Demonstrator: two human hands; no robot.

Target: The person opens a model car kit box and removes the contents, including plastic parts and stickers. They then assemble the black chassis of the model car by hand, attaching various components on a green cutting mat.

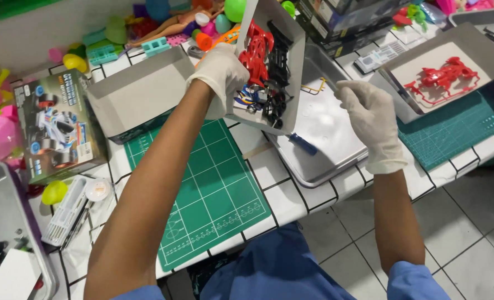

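So the table is white tile with dark grout, and it's pretty crowded. Biggest thing on it is the green mat with a white grid, lying right in front of the person. Just right of it sits a metal tray, and further right there's a second teal mat with a grey lid resting partly on it, red parts lying inside. An open grey box stands at the top edge of the green mat, and left of that is the kit box with a race car picture on it. Toys are piled along the back, all colours.

Both hands are in white gloves. The left hand is closed on the edge of a grey box half, holding it tipped up steeply over the tray, so the red and black sprues inside are sliding toward its lower end. The right hand hovers over the tray's right side, fingers curled loosely; it looks like it pinches something thin near the fingertips, but I can't really tell what. A small blue-handled tool lies on the tray just under the tipped box. Down at the left there's a clear case and a little round pot beside it.
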